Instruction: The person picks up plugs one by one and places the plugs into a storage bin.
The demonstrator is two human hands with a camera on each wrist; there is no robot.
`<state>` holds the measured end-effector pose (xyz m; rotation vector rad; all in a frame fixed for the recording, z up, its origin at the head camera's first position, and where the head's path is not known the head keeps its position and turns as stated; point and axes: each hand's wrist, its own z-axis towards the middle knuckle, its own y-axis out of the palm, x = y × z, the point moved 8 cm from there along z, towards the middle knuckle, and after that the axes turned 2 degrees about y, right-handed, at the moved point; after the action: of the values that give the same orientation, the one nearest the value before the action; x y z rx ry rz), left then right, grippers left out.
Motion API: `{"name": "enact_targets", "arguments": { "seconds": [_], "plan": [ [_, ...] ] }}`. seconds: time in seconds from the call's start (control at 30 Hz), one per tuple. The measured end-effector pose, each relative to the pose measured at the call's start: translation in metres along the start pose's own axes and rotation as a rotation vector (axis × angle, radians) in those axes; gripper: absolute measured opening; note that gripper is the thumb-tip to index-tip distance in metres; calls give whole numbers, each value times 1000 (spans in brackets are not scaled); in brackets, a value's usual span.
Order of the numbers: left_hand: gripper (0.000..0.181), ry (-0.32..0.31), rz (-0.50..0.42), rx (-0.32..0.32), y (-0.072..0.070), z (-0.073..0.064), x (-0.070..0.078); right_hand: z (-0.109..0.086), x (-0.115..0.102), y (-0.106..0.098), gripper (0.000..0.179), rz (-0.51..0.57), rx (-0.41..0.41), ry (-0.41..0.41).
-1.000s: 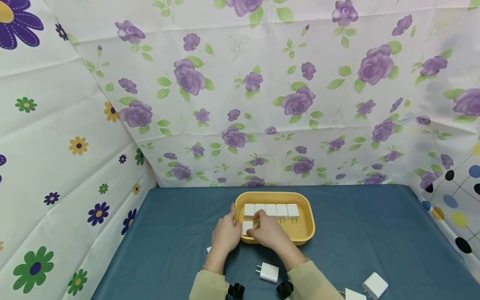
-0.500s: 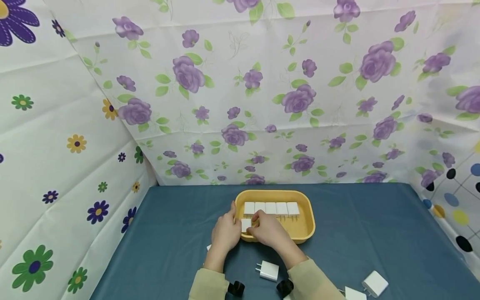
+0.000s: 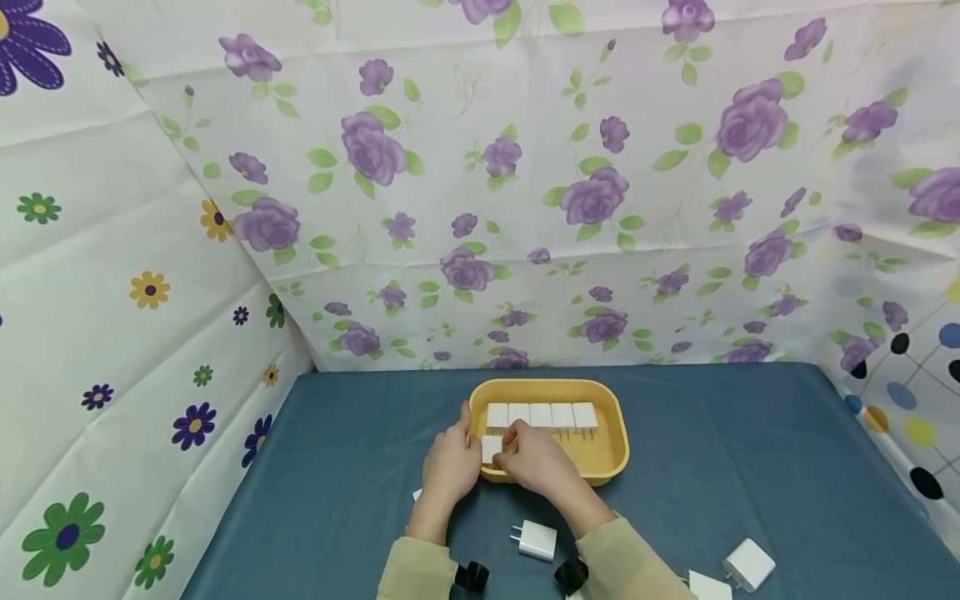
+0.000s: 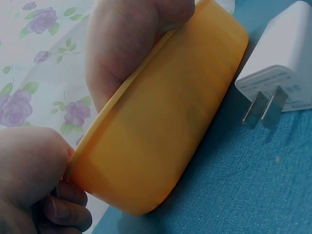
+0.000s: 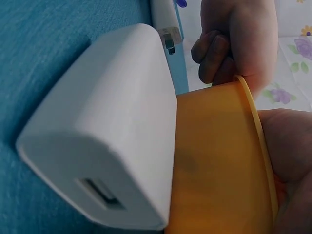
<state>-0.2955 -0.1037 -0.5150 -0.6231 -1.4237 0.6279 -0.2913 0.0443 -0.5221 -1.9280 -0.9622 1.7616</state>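
Note:
In the head view my left hand [image 3: 452, 458] grips the left end of a yellow plastic tray [image 3: 617, 454]. Its curled fingers show outside the rim in the left wrist view. My right hand [image 3: 543, 458] reaches over the front rim and pinches a white charger [image 3: 491, 449] in the tray's front left corner, beside the left hand. Behind it stands a row of several white chargers [image 3: 540, 415], side by side, their prongs toward me. The right fingertips are partly hidden behind the tray wall in both wrist views.
On the blue tablecloth [image 3: 345, 467], a white charger [image 3: 536, 540] lies before the tray. Two more chargers [image 3: 750, 565] lie at the lower right. Another [image 3: 417, 495], mostly hidden, is beside the left wrist. Flowered cloth walls [image 3: 465, 167] stand behind and at the sides.
The charger in my right hand has shifted slightly left, toward the tray's left wall. My left hand keeps its hold on the tray. The head view has tilted a little.

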Motion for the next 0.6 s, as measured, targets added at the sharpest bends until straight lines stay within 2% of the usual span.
{"name": "enact_targets", "arguments": {
  "seconds": [0.37,0.6],
  "plan": [
    [63,-7,-2,-4,0,-1,-5,0,-1,2,27,7,8,-43],
    [63,0,-10,-7,0,0,-2,-2,-2,-2,36,46,-6,-78]
  ]
}}
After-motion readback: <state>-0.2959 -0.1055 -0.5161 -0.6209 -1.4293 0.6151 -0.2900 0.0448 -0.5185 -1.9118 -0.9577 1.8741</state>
